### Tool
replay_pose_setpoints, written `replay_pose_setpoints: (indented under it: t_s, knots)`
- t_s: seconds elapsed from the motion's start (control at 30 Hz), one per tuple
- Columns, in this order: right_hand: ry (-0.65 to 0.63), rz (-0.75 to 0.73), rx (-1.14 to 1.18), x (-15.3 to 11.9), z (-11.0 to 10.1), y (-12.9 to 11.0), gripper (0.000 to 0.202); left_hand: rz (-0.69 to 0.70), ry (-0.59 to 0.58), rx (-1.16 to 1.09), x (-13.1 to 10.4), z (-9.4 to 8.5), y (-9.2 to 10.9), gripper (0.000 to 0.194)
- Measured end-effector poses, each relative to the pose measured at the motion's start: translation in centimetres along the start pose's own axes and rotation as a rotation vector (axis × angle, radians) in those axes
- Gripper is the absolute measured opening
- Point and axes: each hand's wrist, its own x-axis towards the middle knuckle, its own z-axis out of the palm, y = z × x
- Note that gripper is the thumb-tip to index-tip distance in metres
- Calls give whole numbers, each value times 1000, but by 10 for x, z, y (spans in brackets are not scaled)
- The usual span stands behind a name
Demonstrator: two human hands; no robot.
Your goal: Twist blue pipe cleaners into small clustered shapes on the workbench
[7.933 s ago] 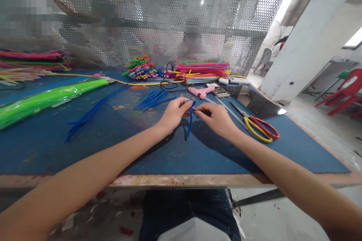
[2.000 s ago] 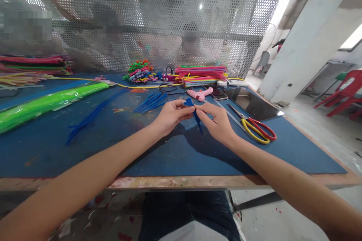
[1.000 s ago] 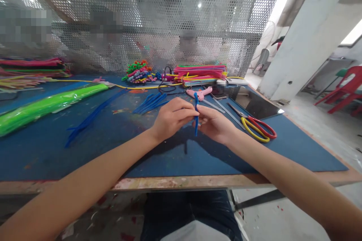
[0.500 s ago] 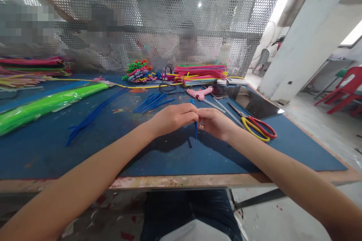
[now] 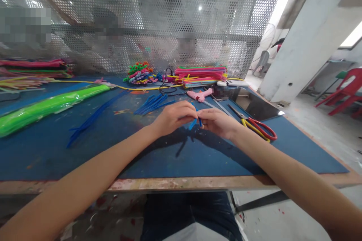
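Observation:
My left hand and my right hand meet fingertip to fingertip above the blue mat. Between them they pinch blue pipe cleaners, whose short ends stick out above and below the fingers; the part inside the grip is hidden. Beyond my left hand lies a small bundle of blue pipe cleaners. Longer blue pipe cleaners are spread farther left. Close to my right forearm rest scissors with one red and one yellow handle. A pink glue gun lies just behind my hands.
A plastic-wrapped green bundle lies at left. Multicoloured pipe cleaners are stacked along the back, below a perforated metal screen. A dark glossy panel is at right. A yellow cord crosses the table; people are blurred behind the screen.
The blue piece has turned between my fingers, and a lighter blue end now shows below them. My fingertips have shifted slightly; both hands stay together in the same place.

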Motion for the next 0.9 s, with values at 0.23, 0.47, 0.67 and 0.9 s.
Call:
replay_pose_setpoints:
  t_s: [0.23,0.47,0.67,0.9]
  knots:
    - [89,-255,-1,2,10,11,24,-611,439,-712,3,30,7,24]
    - [82,-322,-183,4,7,17,25,-873,311,-923,1,22,3,28]
    - [-13,-267,-230,2,3,11,21,-925,151,-1051,2,15,-6,30]
    - [-5,-286,-316,6,-6,10,20,-940,127,-917,3,9,-8,25]
